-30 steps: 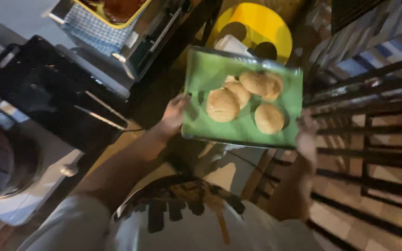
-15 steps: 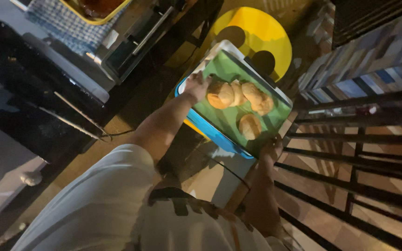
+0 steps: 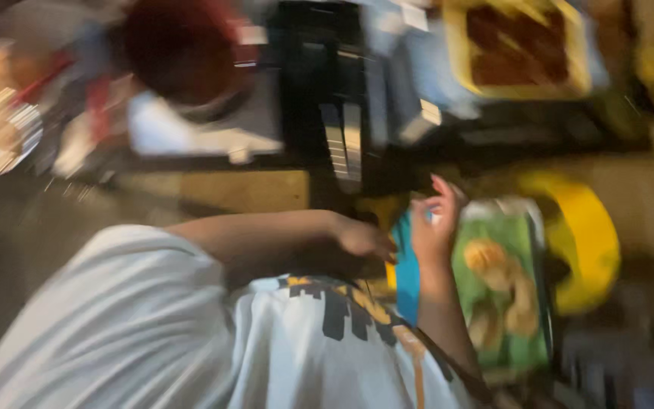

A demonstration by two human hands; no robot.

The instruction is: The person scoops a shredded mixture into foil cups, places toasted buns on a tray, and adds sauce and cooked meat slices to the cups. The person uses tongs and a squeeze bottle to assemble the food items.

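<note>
Your right hand [image 3: 434,231], fingers spread, touched the green tray [image 3: 502,284] of buns [image 3: 497,265], your left hand [image 3: 363,238] loosely curled beside it, gripping nothing.

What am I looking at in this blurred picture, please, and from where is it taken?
The picture comes from a camera worn on a person's head, looking down, so you see their own white shirt and bare arms. The left hand is beside a blue flat thing; blur hides whether it grips it. The right hand, fingers spread, rests at the edge of a green rectangular tray that carries round golden-brown buns. Beside the tray is a yellow round object. Farther away is a yellow square container with dark red contents.
</note>
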